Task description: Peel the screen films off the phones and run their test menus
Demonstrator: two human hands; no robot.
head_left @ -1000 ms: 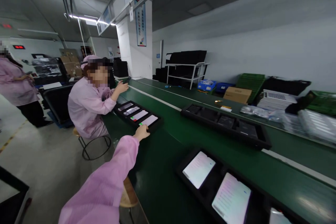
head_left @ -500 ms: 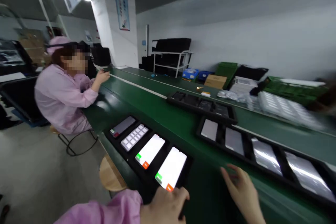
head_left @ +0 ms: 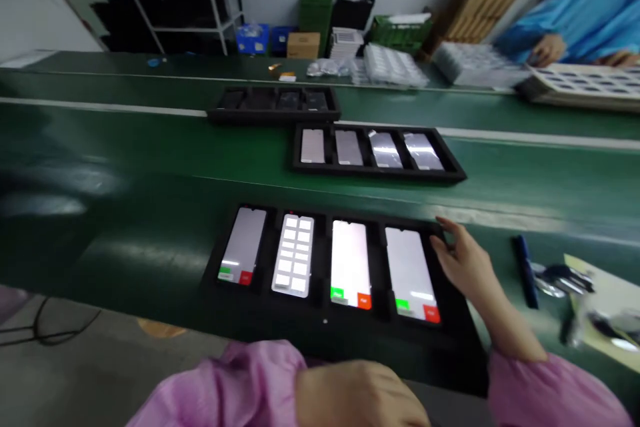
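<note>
The right hand (head_left: 467, 263) lies open-fingered against the right edge of a black tray (head_left: 345, 327) holding four lit phones (head_left: 350, 261). The left hand (head_left: 360, 393) grips the tray's near edge. The tray rests on the green conveyor belt (head_left: 125, 213).

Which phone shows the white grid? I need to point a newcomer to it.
On the green belt, find the nearest black tray, with four lit phones. The grid phone is second from the left; its neighbours show plain screens with green and red corner buttons.
</note>
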